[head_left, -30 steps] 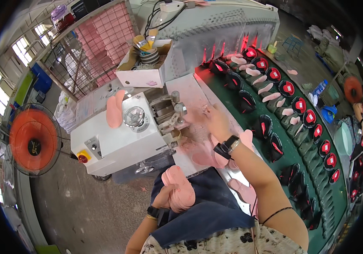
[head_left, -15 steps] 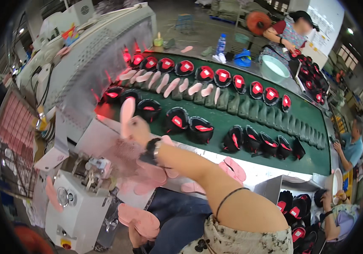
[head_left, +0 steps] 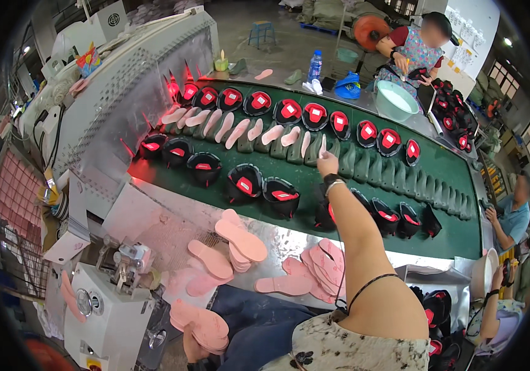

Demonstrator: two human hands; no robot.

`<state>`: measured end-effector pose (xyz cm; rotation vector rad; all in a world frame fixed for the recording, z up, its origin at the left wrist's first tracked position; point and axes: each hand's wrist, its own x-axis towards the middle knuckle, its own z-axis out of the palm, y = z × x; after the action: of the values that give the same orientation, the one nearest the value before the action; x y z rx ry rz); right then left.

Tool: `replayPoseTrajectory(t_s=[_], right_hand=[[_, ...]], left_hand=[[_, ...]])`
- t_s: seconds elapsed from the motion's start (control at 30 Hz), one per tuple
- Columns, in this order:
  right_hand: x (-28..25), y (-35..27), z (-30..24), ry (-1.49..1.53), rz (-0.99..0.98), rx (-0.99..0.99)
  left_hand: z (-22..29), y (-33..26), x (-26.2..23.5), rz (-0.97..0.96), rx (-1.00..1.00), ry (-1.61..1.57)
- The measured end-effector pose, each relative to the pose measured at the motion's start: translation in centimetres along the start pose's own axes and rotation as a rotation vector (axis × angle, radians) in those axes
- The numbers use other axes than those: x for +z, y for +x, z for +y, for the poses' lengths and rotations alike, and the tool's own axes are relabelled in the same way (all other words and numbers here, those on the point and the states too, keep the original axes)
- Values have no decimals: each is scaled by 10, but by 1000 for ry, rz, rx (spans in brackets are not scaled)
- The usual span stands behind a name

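While the right hand (head_left: 328, 164) stretches out over the green conveyor (head_left: 314, 179), its fingers pinch a pink insole (head_left: 323, 146) upright at the row of green holders (head_left: 364, 166), where other insoles already stand slotted so each stays on edge. The left hand (head_left: 192, 352) sits low by the lap, fingers curled under a stack of pink insoles (head_left: 200, 324), kept close as supply. More loose insoles (head_left: 240, 240) lie on the metal bench (head_left: 153, 222).

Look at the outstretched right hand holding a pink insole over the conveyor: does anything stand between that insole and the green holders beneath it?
Nothing visible does. The right hand holds the pink insole directly at the row of green holders. The black shoes sit nearer the person, below the forearm, not between the insole and the holders.
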<state>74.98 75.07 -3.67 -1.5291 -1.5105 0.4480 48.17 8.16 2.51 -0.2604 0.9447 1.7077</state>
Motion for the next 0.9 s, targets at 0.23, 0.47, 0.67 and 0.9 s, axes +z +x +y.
replayPoseTrajectory(t_s=[0.23, 0.47, 0.67, 0.9], right_hand=[[-41, -260, -267, 460, -1128, -243], [-83, -421, -305, 295, -1498, -519], [15, -417, -309, 516, -1510, -99], [106, -417, -348, 399, -1143, -347]], left_hand=[[-4, -10, 37, 140, 5, 83], [13, -16, 62, 419, 244, 299], [15, -63, 27, 60, 118, -120], [4, -68, 15, -70, 69, -84]])
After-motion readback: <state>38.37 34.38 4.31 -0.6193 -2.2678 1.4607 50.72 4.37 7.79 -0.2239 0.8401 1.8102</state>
